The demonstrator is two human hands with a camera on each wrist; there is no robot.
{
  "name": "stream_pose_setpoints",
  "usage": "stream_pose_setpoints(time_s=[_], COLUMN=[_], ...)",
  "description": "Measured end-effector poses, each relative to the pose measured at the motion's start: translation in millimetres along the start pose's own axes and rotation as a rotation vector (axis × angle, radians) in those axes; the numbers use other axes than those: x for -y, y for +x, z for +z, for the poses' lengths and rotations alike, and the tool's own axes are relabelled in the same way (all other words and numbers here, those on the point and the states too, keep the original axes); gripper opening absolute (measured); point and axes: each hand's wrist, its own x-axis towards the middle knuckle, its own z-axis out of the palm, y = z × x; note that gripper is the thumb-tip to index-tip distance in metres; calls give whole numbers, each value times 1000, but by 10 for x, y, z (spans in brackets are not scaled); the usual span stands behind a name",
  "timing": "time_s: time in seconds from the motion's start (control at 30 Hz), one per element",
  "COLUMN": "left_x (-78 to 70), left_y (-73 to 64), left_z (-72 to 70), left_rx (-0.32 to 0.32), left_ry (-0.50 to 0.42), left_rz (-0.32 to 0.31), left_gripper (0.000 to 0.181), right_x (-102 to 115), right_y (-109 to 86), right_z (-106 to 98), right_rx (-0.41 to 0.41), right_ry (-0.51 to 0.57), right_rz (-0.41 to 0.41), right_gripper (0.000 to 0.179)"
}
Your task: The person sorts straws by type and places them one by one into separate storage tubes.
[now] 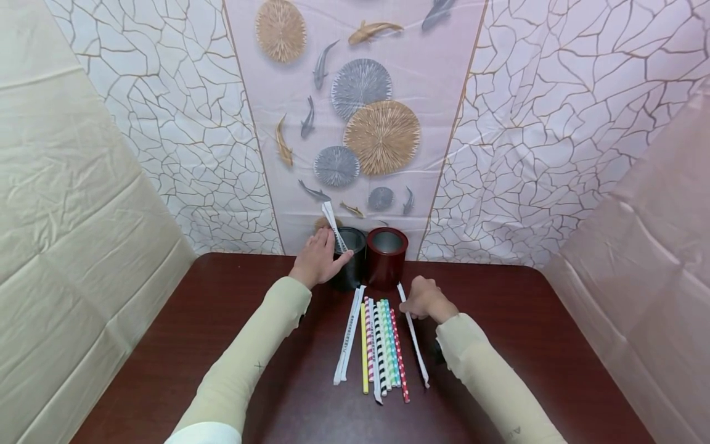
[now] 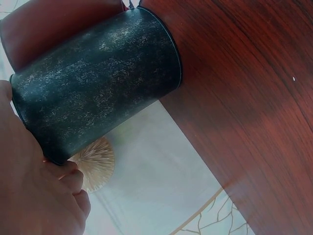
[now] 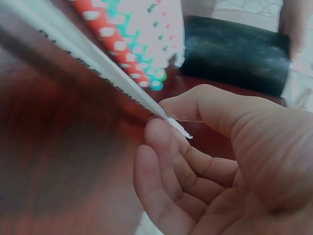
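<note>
My left hand (image 1: 318,256) holds the rim of a black cylindrical cup (image 1: 348,271), thumb over the front and fingers on the far left side. A paper-wrapped straw (image 1: 328,216) leans in this cup, its lower end hidden inside. In the left wrist view, curled fingers (image 2: 73,178) show at the rim of the black cup (image 2: 98,83). My right hand (image 1: 426,299) pinches another wrapped straw (image 1: 415,348) near its far end. The right wrist view has that white wrapped straw (image 3: 100,63) between thumb and forefinger, its short tip sticking out past them.
A dark red cup (image 1: 385,265) stands right beside the black one. Between my arms lies a row of straws: yellow (image 1: 364,351), red dotted (image 1: 399,357), several striped or dotted ones, and wrapped ones (image 1: 349,339) at left. Patterned cloth (image 1: 205,123) hangs behind the brown table (image 1: 233,290).
</note>
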Motion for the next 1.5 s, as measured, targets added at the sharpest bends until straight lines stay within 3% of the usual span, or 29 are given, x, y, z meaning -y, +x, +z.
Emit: stream_pose_setpoints(time_s=[0.53,0.67,0.83,0.97,1.13,1.3,1.5], left_x=[-6,9,6,-5,-10,-13,-13], left_y=[0,19,28,18,-2,-11,-2], left_z=[4,27,27,15,-2,-18,-8], left_rx=[42,37,31,30,24,30,31], left_ry=[-1,-5,-10,-7,-4,-5,10], left_rz=[-12,-15,-20,-21,-18,-18,-19], left_gripper=[92,92,92,92,91,91,91], right_x=[395,533,710,853,1003,1154,1330], right_y=[-260,-305,-355,-405,-435,-430,-414], right_z=[-812,-1025,-1279,-1459,-1621,-1664,-1611], right_rx=[-80,-103,-198,-285,-435,-581,-682], right_ry=[-101,-102,-140,-126,-86,20,202], right_rz=[-158,-186,-239,-268,-363,-430,-502], right_gripper=[32,39,48,41,30,16,16])
